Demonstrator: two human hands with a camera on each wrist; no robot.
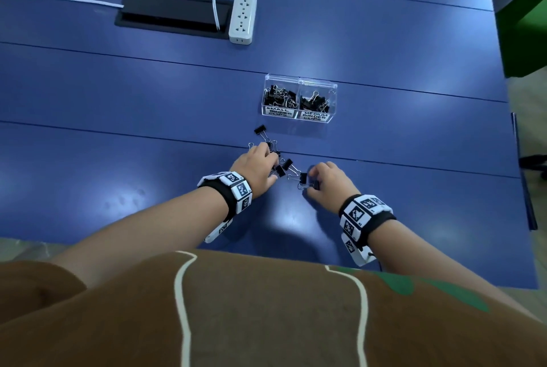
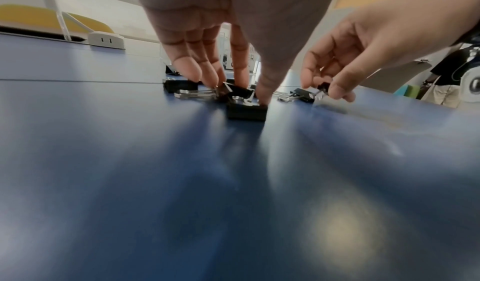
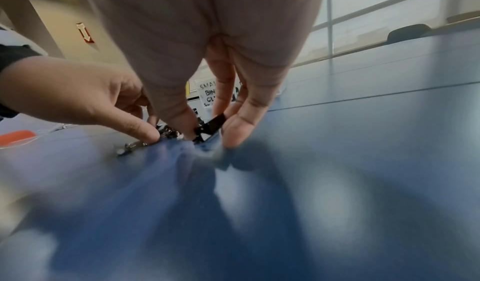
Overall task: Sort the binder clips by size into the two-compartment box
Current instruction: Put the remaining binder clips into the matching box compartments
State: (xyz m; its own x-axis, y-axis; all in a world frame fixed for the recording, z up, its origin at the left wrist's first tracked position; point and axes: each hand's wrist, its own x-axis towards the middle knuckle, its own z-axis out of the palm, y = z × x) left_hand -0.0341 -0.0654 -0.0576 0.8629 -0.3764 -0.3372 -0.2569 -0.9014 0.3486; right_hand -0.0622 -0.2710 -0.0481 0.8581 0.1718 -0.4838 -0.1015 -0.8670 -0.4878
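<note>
My left hand (image 1: 254,167), fingers narrow, pinches into the loose clips (image 2: 245,112), thumb on one; my right hand (image 1: 325,184) pinches a single clip (image 3: 210,125) low over the table (image 1: 399,195).

One two-compartment box (image 1: 299,118), one power strip (image 1: 242,17), a left hand (image 1: 256,168), a right hand (image 1: 328,183), and perhaps seven loose binder clips (image 1: 260,131) on the bench (image 1: 148,130).

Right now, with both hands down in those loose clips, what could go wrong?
The right hand pinches a black binder clip beside a neighbouring clip; their wire handles could snag and drag it along. The left hand partly covers the tangled pile, so sizes could be misjudged and a clip may land in the wrong compartment of the clear box.
</note>
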